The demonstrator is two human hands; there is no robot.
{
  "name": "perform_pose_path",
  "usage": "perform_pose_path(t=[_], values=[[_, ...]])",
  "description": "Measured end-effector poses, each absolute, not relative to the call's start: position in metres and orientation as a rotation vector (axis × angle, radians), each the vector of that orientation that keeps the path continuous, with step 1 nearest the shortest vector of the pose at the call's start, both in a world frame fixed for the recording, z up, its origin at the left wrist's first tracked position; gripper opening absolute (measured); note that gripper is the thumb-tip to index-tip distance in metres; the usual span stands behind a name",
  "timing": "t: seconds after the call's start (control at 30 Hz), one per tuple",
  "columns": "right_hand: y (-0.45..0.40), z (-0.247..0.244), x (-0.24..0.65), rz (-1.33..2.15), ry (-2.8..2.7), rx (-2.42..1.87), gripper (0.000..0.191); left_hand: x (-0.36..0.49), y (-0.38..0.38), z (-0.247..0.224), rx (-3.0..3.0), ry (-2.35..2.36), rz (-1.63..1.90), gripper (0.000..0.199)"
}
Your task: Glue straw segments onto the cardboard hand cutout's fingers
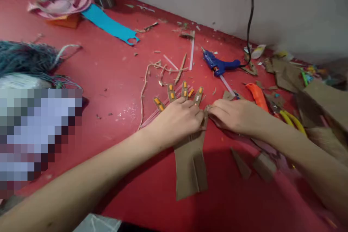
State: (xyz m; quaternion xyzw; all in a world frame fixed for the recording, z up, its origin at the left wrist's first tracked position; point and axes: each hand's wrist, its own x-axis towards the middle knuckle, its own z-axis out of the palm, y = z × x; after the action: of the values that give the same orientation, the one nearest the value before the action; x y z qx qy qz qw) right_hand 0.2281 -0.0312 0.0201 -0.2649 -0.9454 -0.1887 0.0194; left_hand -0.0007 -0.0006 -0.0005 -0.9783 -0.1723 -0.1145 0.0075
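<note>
A cardboard cutout of a hand [187,166] lies on the red table, its wrist strip pointing towards me. Short orange pieces sit along its fingers, which spread away from me. My left hand [183,116] is closed over the palm of the cutout and covers most of it. At the cutout's right edge, my right hand [231,116] pinches the thumb part, its fingers closed. The exact grip of both hands is partly hidden. Beyond my right hand lies a blue glue gun [219,61] with a clear glue stick at its back.
Yellow-handled pliers [292,121] and an orange tool [257,96] lie by my right forearm. Cardboard scraps [286,74] are piled at the right. Twine [144,90], a straw [192,50], a blue strip [108,25] and a pink plate [61,3] lie farther back. Dark yarn [24,56] is at left.
</note>
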Motion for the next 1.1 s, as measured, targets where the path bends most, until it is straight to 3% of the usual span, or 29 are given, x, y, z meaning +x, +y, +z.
perform_pose_path(t=[0.27, 0.47, 0.7, 0.8, 0.93, 1.0, 1.1], values=[[-0.052, 0.022, 0.252, -0.323, -2.722, -1.215, 0.013, -0.001, -0.002, -0.005, -3.04, -0.554, -0.434, 0.023], [-0.072, 0.025, 0.275, -0.115, -2.008, -1.723, 0.005, -0.001, -0.001, -0.003, -3.059, -0.555, -0.39, 0.029], [-0.095, 0.044, 0.253, 0.818, -0.933, -1.501, 0.032, -0.003, -0.001, -0.004, -3.076, -0.573, -0.403, 0.03], [-0.111, 0.054, 0.242, 0.985, -1.017, -1.443, 0.036, -0.002, 0.0, -0.003, -3.108, -0.595, -0.404, 0.03], [-0.14, 0.058, 0.243, 0.986, -1.438, -1.51, 0.016, -0.001, 0.0, 0.005, -3.295, -0.825, -0.503, 0.026], [-0.156, 0.058, 0.25, 1.074, -1.681, -1.512, 0.009, -0.001, -0.001, 0.012, -3.499, -1.118, -0.765, 0.025], [-0.177, 0.057, 0.255, 1.307, -1.977, -1.488, 0.008, 0.0, -0.002, 0.025, -3.756, -1.863, -1.455, 0.024]])
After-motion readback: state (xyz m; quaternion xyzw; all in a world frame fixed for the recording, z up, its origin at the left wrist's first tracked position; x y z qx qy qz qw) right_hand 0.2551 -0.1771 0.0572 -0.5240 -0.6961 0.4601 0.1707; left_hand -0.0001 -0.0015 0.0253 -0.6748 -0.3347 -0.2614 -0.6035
